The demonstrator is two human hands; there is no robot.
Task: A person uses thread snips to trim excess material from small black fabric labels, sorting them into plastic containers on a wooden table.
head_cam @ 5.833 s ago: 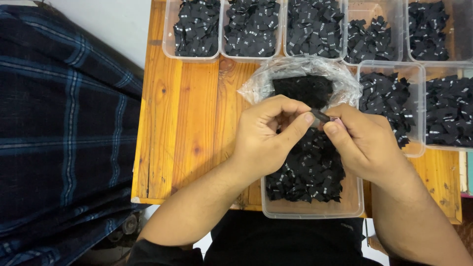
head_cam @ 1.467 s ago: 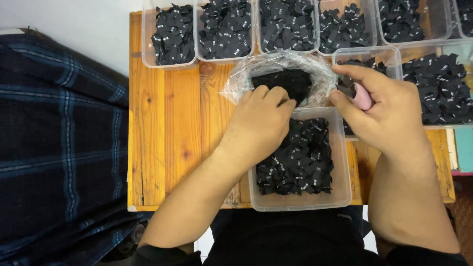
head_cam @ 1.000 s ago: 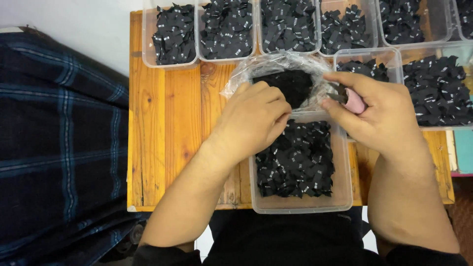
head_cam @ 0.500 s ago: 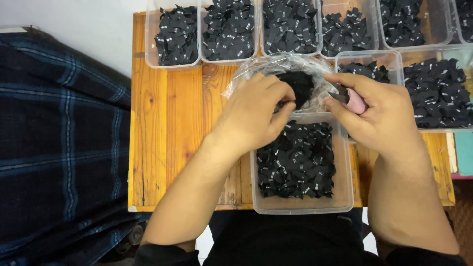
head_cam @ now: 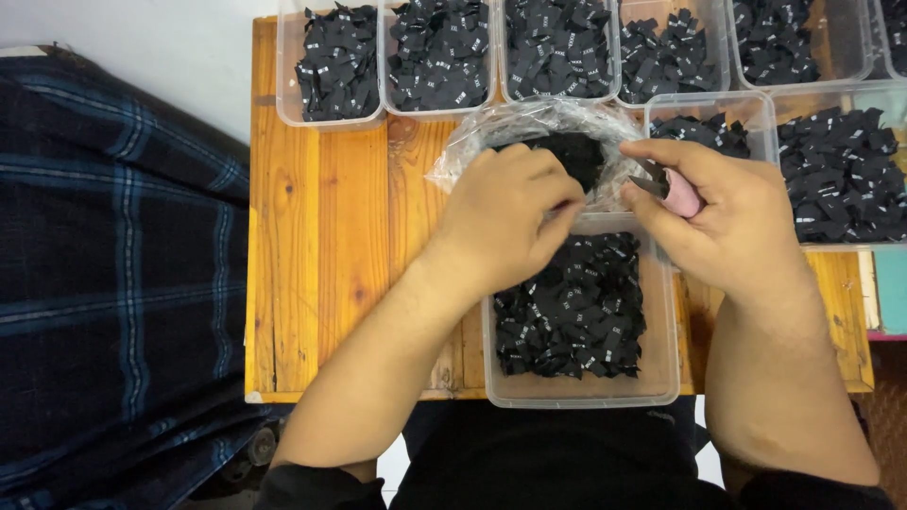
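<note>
several tubs (head_cam: 340,66) of black labels (head_cam: 572,316) around both hands (head_cam: 505,222)

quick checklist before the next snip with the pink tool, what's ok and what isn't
1. Tool in hand: right hand holds the small pink-handled snips, tip pointing left. Ok.
2. Left hand in place: fingertips sit at the mouth of the clear plastic bag of black material. Ok.
3. Piece gripped in the left fingers: hidden by the hand. Cannot tell.
4. Fingers out of the blades' way: a gap shows between left fingers and snip tip. Ok.
5. Catch tub: the clear tub of black labels lies directly below both hands, with room left. Ok.
6. Blades open or closed: too small. Cannot tell.
</note>
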